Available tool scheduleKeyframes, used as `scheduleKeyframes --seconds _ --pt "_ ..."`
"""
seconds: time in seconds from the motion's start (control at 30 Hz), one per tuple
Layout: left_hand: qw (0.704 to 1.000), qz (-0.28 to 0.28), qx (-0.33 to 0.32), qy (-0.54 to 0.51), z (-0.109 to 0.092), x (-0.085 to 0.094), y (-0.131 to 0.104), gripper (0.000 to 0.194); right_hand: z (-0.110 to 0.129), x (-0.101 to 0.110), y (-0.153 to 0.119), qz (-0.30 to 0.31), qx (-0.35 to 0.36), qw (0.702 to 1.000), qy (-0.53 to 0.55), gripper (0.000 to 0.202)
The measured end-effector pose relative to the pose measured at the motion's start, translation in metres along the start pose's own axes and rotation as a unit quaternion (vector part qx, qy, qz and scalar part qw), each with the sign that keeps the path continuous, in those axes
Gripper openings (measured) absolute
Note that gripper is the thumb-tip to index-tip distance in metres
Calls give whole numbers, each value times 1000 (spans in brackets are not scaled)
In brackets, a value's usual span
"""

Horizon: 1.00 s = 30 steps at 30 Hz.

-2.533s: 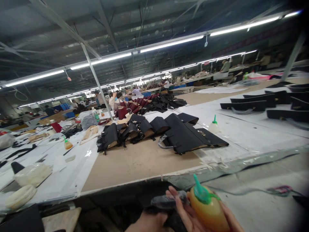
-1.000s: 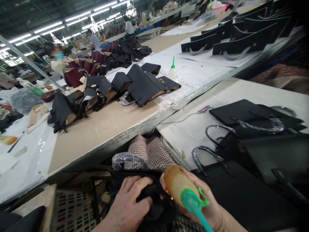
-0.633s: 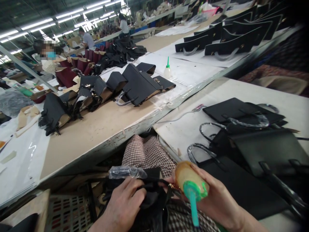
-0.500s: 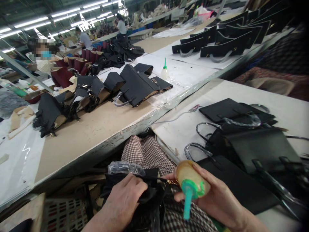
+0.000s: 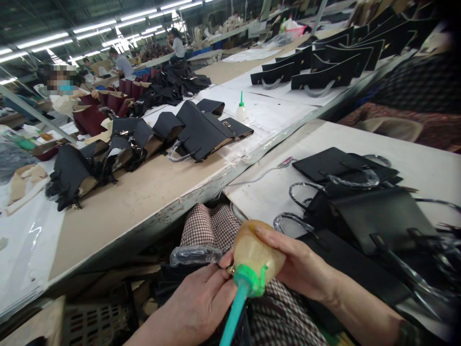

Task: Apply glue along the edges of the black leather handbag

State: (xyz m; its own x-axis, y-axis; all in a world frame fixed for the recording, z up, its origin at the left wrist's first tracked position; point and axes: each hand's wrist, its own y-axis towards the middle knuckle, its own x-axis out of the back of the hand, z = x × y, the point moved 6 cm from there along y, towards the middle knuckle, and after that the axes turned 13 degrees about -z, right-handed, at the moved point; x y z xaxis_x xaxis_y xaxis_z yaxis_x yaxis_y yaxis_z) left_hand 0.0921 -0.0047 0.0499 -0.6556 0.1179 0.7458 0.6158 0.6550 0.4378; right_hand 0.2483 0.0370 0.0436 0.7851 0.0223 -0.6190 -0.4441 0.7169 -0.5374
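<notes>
My right hand (image 5: 300, 264) is wrapped round a squeeze glue bottle (image 5: 254, 247), cloudy and yellowish, with a green cap and a long teal nozzle tilted down toward me. On my lap lies a black handbag (image 5: 169, 281), mostly covered by my hands. Its handle (image 5: 196, 255) is wrapped in clear plastic. My left hand (image 5: 201, 300) is closed on the bag, its fingertips by a small gold metal fitting (image 5: 230, 270) close to the bottle's cap. The bottle and my fingers hide what the nozzle side of the bag looks like.
Several black handbags (image 5: 382, 221) lie on the right table, with more black bags (image 5: 205, 127) on the left bench. A second glue bottle (image 5: 241, 110) stands there. Black panels (image 5: 324, 74) line the far bench. A masked person (image 5: 63, 101) sits at far left. A plastic crate (image 5: 95, 317) is below.
My right hand has brought the bottle left and slightly up, closer to my left hand. The left hand has shifted right toward the gold fitting. The view has turned slightly.
</notes>
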Motion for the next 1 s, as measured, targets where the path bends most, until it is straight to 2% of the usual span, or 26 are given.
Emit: scheduleKeyframes --seconds 0.1,0.17,0.27,0.33,0.43,0.5,0.57,0.67,0.77,0.87,1.0 --pt "999 7 42 -17 12 14 -9 31 18 5 6 -18 58 998 -33 53" --pt "995 -7 95 -29 25 37 -16 30 24 19 9 -68 100 993 3 46" --pt "974 -35 217 -63 56 79 -34 26 15 36 12 -145 125 977 91 36" --pt "938 -73 317 -122 80 106 -50 20 5 38 12 -182 130 967 123 30" --pt "847 -148 424 -284 108 129 -71 23 -9 33 12 -216 130 959 133 37" --pt "797 -184 435 -377 118 132 -78 33 -16 32 14 -234 130 957 116 51" --pt "773 -219 431 -412 125 128 -83 37 -20 33 17 -243 153 955 75 65" --pt "757 -254 432 -419 132 113 -88 40 -17 31 17 -243 232 942 -28 71" --pt "742 -266 440 -430 136 99 -91 49 -6 18 9 -245 328 904 -127 64" --pt "729 -267 451 -441 138 91 -91 50 5 -3 1 -227 413 867 -164 57" --pt "718 -268 451 -457 137 86 -89 48 10 -26 -2 -205 469 838 -190 60"
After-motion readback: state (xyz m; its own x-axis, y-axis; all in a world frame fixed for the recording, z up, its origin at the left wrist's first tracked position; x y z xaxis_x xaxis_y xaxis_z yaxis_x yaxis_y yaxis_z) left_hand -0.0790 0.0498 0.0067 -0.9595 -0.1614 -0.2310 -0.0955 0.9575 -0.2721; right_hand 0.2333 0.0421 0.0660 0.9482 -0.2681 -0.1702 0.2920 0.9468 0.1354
